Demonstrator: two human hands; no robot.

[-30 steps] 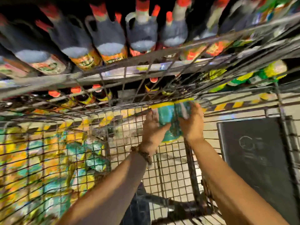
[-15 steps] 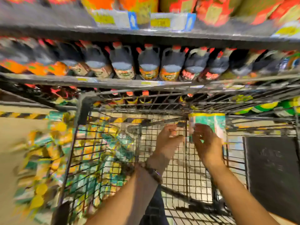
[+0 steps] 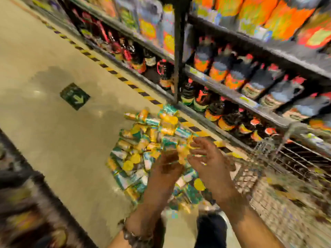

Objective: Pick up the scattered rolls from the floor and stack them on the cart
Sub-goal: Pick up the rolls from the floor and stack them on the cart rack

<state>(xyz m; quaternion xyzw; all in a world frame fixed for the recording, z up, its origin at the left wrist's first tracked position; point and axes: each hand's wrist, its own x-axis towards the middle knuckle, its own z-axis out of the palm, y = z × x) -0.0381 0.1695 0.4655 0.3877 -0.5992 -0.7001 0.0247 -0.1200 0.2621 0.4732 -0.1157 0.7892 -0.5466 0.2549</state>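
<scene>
A heap of teal-and-yellow wrapped rolls (image 3: 141,149) lies on the beige floor beside the shelf base. My left hand (image 3: 168,167) and my right hand (image 3: 207,158) hover over the near side of the heap, fingers spread, nothing visibly held. The frame is blurred by motion, so contact with the rolls is unclear. The wire cart (image 3: 290,167) stands at the right, its mesh side next to my right forearm.
Shelves of dark bottles with red caps (image 3: 238,76) run along the right, behind a yellow-black floor stripe (image 3: 111,70). A green arrow sign (image 3: 74,96) is on the floor to the left. A dark blurred shelf edge (image 3: 21,203) fills the lower left.
The view has swung from the cart to the floor heap. The roll my hands held at the cart's mesh is no longer in them; both hands are now over the heap.
</scene>
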